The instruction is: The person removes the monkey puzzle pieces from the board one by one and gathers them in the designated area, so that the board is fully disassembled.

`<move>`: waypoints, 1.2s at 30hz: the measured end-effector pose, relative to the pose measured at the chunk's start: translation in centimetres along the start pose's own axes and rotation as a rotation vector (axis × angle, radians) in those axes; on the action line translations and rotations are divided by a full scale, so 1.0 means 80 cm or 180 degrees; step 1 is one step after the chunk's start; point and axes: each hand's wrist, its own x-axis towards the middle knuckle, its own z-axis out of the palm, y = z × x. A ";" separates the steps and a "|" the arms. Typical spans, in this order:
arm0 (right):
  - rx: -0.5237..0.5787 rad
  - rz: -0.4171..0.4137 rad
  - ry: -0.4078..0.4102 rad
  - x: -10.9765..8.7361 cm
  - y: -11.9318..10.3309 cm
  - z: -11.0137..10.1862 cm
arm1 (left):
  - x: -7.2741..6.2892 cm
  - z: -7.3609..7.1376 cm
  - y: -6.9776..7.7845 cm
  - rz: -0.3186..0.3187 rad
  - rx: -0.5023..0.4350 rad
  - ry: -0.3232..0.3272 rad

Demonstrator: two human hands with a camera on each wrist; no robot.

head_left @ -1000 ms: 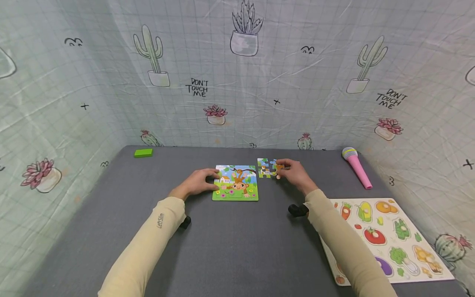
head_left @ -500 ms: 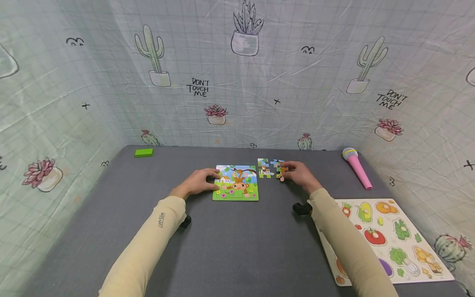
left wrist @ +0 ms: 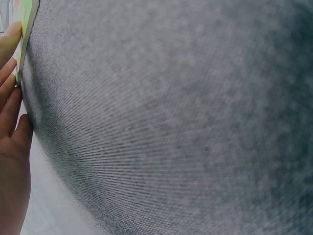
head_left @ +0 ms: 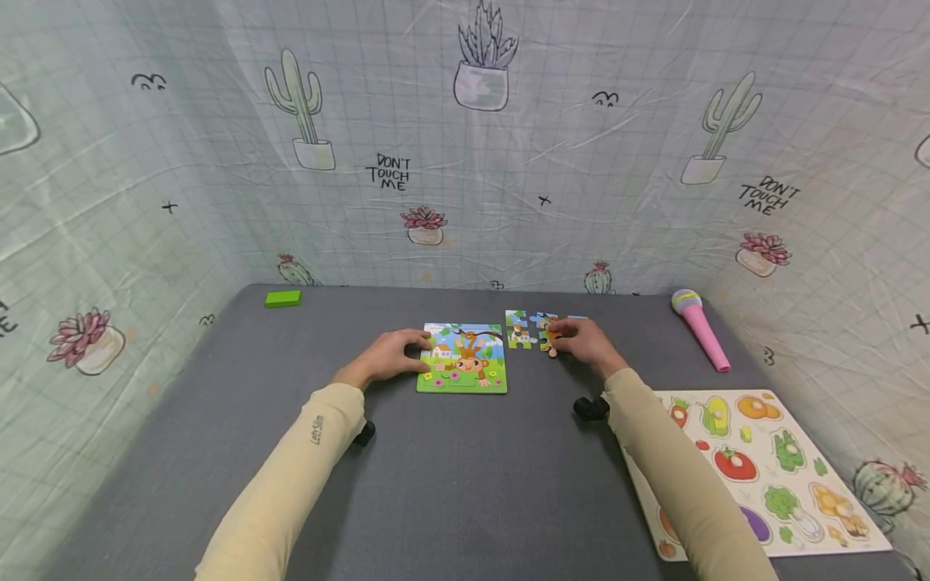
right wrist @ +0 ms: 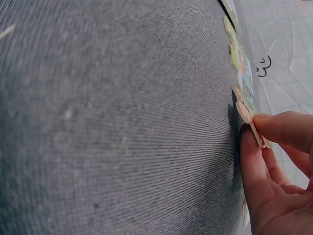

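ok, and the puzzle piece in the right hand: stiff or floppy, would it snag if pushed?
Likely stiff: the puzzle piece shows a board-like edge and no visible bend in the right hand's pinch. Probably light, since it looks thin and small. Might snag if pushed sideways: the loose pieces beside it have tabs and notches.

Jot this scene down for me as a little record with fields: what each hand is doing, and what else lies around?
Left hand: touches the left edge of the monkey puzzle board
Right hand: pinches a puzzle piece between thumb and fingers
Other loose pieces: right of the board, near the right hand; exact count unclear
Far left: green block
Far right: pink toy microphone, lying down
Near right: vegetable board, partly hidden by the right sleeve
Surface: dark grey table
Backdrop: pale cloth printed with potted plants
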 end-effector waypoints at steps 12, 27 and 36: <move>-0.0249 -0.0050 0.0066 0.002 0.003 0.001 | 0.002 0.001 -0.003 -0.0002 0.0058 -0.0006; -0.0500 -0.0079 0.0054 0.004 0.003 0.006 | 0.001 0.000 -0.002 -0.0018 0.0021 -0.0027; -0.0574 -0.0113 0.0189 -0.002 -0.018 0.012 | 0.002 0.001 -0.003 -0.0020 -0.0005 -0.0028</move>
